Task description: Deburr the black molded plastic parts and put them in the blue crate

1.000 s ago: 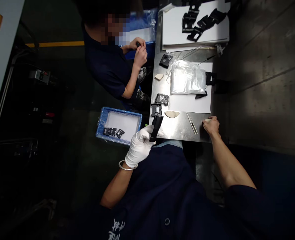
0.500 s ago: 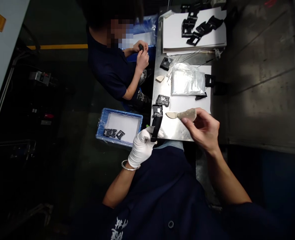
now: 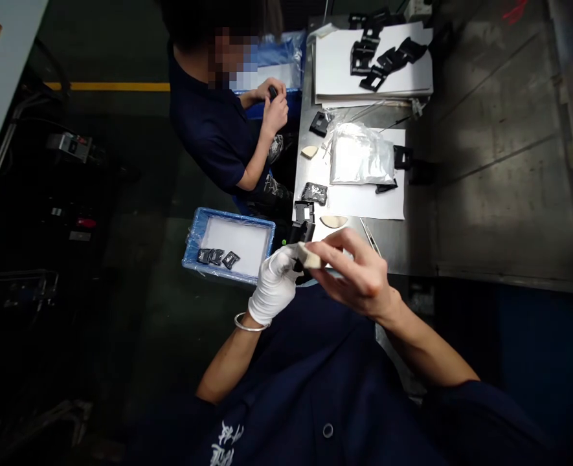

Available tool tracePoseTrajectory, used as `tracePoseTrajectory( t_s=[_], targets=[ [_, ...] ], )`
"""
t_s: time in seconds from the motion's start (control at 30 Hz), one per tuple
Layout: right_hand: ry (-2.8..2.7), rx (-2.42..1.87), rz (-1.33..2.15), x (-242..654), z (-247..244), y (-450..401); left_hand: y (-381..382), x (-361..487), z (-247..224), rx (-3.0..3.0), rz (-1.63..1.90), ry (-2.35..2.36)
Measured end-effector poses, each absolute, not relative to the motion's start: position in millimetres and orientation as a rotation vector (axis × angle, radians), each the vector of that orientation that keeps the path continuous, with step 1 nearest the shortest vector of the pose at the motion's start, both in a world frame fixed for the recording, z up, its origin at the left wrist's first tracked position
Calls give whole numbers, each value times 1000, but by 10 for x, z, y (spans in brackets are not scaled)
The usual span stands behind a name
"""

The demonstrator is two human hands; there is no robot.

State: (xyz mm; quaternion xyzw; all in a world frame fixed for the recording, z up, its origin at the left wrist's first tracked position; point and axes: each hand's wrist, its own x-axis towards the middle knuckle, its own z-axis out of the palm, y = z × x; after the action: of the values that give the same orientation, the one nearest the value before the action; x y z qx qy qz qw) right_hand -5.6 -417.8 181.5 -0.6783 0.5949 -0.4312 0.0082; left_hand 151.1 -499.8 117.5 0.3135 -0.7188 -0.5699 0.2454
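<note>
My left hand (image 3: 273, 285), in a white glove, grips a black plastic part (image 3: 302, 233) that stands up past the table's near edge. My right hand (image 3: 357, 272) is bare and pinches a beige pad (image 3: 309, 256) against the lower end of that part. The pad and my right fingers hide some of the black part. Just beyond lies another black part (image 3: 304, 211) on the metal table, with a second beige pad (image 3: 333, 222) to its right. A wrapped black part (image 3: 314, 193) rests a little farther up.
Left of the table is a blue bin (image 3: 199, 226) with several wrapped parts. A person (image 3: 213, 136) sits at the table's left side, holding a dark piece. Tweezers (image 3: 370, 238), plastic bags (image 3: 361, 155) and a paper stack (image 3: 335, 71) with black parts lie on the table.
My right hand has moved left and down, bringing its pad onto the black part. The second pad and the tweezers are now uncovered. My left hand has barely moved.
</note>
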Motion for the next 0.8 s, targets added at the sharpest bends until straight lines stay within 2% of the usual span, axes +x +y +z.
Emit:
tracePoseTrajectory(
  t_s=[0.13, 0.3, 0.53, 0.6, 0.8],
  targets=[
    [1794, -2251, -1264, 48, 1768, -4132, -5024, 1531, 1188, 831, -1501, -1983],
    [2023, -2158, -1429, -79, 1694, -4207, -5004, 1517, 1184, 781, -1434, -1963],
    [1602, -2252, -1225, 109, 1712, -4058, -5012, 1442, 1301, 902, -1717, -1650],
    [1596, -2233, -1271, 165, 1729, -4024, -5034, 1452, 1301, 885, -1730, -1610],
    [1805, -2270, -1384, 109, 1700, -4151, -5040, 1554, 1134, 794, -1372, -1983]
  ],
)
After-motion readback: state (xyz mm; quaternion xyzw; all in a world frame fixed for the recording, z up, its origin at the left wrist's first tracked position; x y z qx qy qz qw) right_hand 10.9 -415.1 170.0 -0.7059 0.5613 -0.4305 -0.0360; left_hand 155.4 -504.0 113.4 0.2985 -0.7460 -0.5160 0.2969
